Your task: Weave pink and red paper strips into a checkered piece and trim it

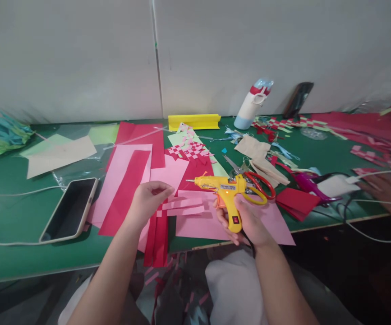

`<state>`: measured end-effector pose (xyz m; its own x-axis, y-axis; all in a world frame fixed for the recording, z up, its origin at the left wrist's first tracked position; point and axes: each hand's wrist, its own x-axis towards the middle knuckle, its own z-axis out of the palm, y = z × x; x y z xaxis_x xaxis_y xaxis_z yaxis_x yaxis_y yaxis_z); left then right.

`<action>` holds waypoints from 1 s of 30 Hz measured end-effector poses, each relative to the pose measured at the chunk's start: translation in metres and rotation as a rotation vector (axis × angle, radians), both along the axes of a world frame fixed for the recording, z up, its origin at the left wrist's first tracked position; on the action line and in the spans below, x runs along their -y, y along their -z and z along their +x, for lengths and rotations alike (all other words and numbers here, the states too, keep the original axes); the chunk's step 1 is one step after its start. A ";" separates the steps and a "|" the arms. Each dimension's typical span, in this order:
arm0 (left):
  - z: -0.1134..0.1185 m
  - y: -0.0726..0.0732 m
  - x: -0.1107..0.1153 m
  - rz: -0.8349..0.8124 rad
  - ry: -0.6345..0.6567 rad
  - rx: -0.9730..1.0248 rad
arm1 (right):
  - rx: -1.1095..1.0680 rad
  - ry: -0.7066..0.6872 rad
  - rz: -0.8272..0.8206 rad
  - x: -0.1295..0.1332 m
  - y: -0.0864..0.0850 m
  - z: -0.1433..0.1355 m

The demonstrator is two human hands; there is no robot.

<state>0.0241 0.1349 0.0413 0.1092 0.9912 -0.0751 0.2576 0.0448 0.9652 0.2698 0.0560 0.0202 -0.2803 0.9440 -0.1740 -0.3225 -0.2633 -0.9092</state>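
My right hand (246, 221) is wrapped round the grip of a yellow hot glue gun (220, 183), whose metal nozzle points left over red paper. An orange light glows on its side. Thumb and fingers of my left hand (153, 198) are pinched together just left of the nozzle; what they hold, if anything, I cannot make out. Below that hand, pink paper strips (185, 206) are woven with red paper strips (160, 239) that hang over the table edge. Red-handled scissors (259, 183) lie behind the glue gun. Small checkered woven paper pieces (191, 150) lie farther back.
A phone (70, 210) and cables lie at left. A white bottle (253, 106) and a dark phone (298, 99) stand against the wall. Folded yellow paper (194, 122) sits at the back. At right are a purple glue gun (308, 185) and another person's blurred hand (384, 189).
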 end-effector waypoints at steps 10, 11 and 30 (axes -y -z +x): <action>0.005 -0.005 0.004 -0.202 -0.107 0.840 | -0.065 -0.002 -0.046 -0.003 0.004 0.000; 0.005 -0.005 0.005 -0.218 -0.106 0.855 | -0.072 0.002 -0.049 -0.003 0.005 0.001; 0.008 0.005 0.007 -0.163 -0.084 0.621 | -0.123 0.549 0.002 -0.010 -0.017 -0.006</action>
<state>0.0324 0.1274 0.0360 0.1034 0.9794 -0.1736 -0.3570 0.1994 0.9126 0.2640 0.0660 0.0369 0.2344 0.9573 -0.1695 -0.5156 -0.0254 -0.8565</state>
